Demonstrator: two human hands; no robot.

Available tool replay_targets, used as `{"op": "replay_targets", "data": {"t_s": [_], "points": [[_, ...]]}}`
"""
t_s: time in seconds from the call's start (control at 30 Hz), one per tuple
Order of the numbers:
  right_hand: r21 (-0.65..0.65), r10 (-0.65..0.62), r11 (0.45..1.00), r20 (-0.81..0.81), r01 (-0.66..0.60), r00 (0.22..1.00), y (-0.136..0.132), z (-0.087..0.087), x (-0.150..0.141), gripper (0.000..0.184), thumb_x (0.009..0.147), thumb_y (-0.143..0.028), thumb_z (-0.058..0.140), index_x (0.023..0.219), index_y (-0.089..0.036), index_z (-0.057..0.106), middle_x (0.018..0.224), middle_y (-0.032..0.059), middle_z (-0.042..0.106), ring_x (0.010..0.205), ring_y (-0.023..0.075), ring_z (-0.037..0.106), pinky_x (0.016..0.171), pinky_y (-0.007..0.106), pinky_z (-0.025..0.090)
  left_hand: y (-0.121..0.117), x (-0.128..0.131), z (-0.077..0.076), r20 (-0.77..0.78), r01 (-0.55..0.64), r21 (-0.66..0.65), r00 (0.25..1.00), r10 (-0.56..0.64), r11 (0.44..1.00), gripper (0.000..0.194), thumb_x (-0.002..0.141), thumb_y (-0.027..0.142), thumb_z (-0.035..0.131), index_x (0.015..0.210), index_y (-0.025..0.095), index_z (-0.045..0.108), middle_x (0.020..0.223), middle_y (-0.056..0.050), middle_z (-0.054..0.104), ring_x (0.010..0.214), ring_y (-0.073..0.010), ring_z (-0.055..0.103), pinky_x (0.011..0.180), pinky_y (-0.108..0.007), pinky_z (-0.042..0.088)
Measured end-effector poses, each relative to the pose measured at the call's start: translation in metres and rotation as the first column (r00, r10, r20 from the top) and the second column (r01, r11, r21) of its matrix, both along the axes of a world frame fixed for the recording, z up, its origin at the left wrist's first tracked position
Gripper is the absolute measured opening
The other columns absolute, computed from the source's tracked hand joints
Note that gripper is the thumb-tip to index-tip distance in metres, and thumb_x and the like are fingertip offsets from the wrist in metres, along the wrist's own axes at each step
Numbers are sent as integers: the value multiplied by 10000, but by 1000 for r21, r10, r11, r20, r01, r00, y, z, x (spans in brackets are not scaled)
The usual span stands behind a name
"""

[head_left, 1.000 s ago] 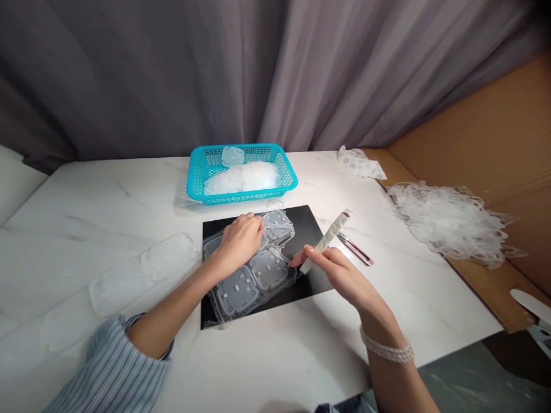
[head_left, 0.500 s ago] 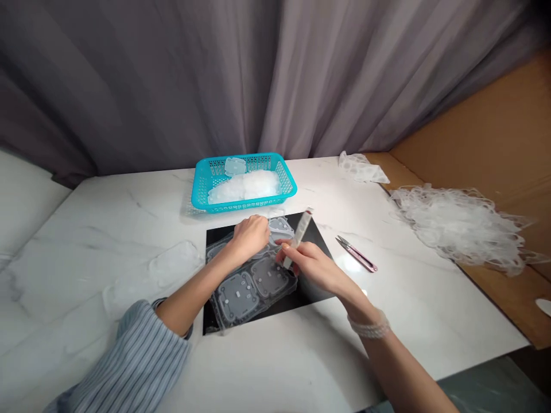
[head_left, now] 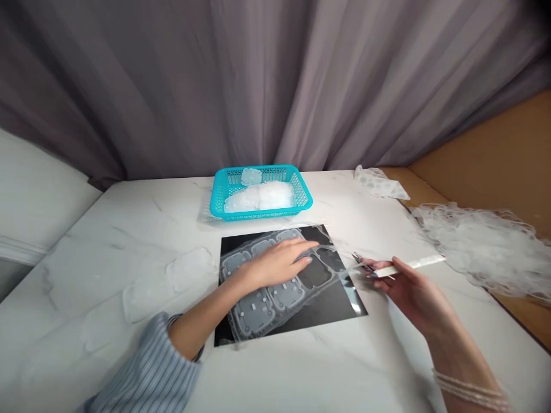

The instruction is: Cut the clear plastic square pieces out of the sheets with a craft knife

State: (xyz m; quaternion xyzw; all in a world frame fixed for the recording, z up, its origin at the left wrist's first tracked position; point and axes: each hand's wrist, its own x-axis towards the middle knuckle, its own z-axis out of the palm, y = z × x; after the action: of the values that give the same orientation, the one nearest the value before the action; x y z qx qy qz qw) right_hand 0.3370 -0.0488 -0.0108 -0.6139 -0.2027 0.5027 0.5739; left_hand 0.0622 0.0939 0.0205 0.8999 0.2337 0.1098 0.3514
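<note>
Left hand (head_left: 278,264): laid palm down at the center of the frame, fingers extended, thumb apart; it covers part of a clear molded plastic sheet (head_left: 255,312). Right hand (head_left: 415,298): at the right of the frame, fingers closed around a slim white straight-sided tool (head_left: 424,263); a thin clear strip stretches from the sheet to its fingertips; whether these pinch it cannot be told. Metal snips (head_left: 358,259) lie by those fingertips, partly hidden; contact cannot be told.

The sheet carries rounded-rectangular panels with small raised studs; it lies on a smooth black mat (head_left: 327,315), straight-edged and set slightly askew. White marbled desk (head_left: 310,367) extends from the mat's near edge to the bottom of the frame; a narrower band separates its far edge from a turquoise perforated basket (head_left: 262,215), which holds frosted plastic pieces (head_left: 275,195). Translucent panels (head_left: 189,267) overlap at left; a tangled heap of clear trimmings (head_left: 482,246) occupies the right edge, beside brown cardboard (head_left: 495,149).
</note>
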Motion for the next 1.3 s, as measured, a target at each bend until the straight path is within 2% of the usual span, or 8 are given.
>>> {"op": "replay_targets", "data": {"t_s": [0.1,0.17,0.27,0.4,0.47,0.57,1.07,1.3], "points": [[-64,-99,991,233,117,967,-13,9,-7,381,850,-538,622,878,-182,754,919,96,708,679,157,595,594,260,526,-11,-28,-24,-148,9,330,988,42,944,436,998,219,385,1428,199,455,1484,-122,476,1393,-274,407,1144,-518,322],[2,-79,997,359,84,930,-4,23,-32,427,893,-568,558,964,-186,736,709,38,632,593,133,543,552,240,491,-16,-42,-40,-200,-12,459,973,117,888,439,1009,282,385,1433,184,444,1512,-137,441,1430,-322,342,1151,-605,259],[111,100,979,479,-173,872,30,33,-79,469,936,-575,482,1013,-164,694,653,14,581,571,144,550,546,262,484,-21,-51,-54,-220,-43,532,957,187,846,482,1015,376,369,1434,147,435,1502,-157,451,1424,-326,352,1146,-593,280],[107,217,896,742,-432,634,78,10,-126,407,976,-485,446,925,-152,674,705,46,652,629,174,623,621,286,506,-32,-48,-53,-223,-78,606,939,263,792,450,1008,350,393,1385,123,488,1455,-176,499,1386,-321,404,1134,-549,316],[76,225,877,806,-474,547,91,-5,-137,379,983,-451,443,901,-161,672,704,47,660,625,180,626,612,284,495,-36,-47,-49,-219,-102,623,929,298,776,465,999,360,419,1389,115,482,1435,-178,516,1361,-320,431,1115,-536,343],[42,235,864,847,-501,477,97,-17,-142,351,987,-416,443,897,-172,678,701,45,657,619,186,617,591,282,465,-38,-49,-44,-215,-111,627,927,308,771,504,992,396,431,1407,112,460,1426,-169,523,1329,-310,455,1076,-520,383],[-2,192,826,941,-563,278,99,-20,-151,310,1013,-362,392,965,-204,654,893,92,705,790,234,650,734,354,494,-35,-55,-39,-205,-105,592,939,275,799,530,982,428,427,1401,106,465,1405,-176,533,1320,-327,428,1100,-538,317],[-20,143,823,974,-568,173,80,-23,-153,273,1013,-286,391,965,-186,641,894,118,681,803,253,635,754,389,504,-34,-56,-37,-233,-79,592,936,265,802,558,990,434,408,1422,82,447,1459,-190,487,1324,-325,425,1113,-543,305]]}}
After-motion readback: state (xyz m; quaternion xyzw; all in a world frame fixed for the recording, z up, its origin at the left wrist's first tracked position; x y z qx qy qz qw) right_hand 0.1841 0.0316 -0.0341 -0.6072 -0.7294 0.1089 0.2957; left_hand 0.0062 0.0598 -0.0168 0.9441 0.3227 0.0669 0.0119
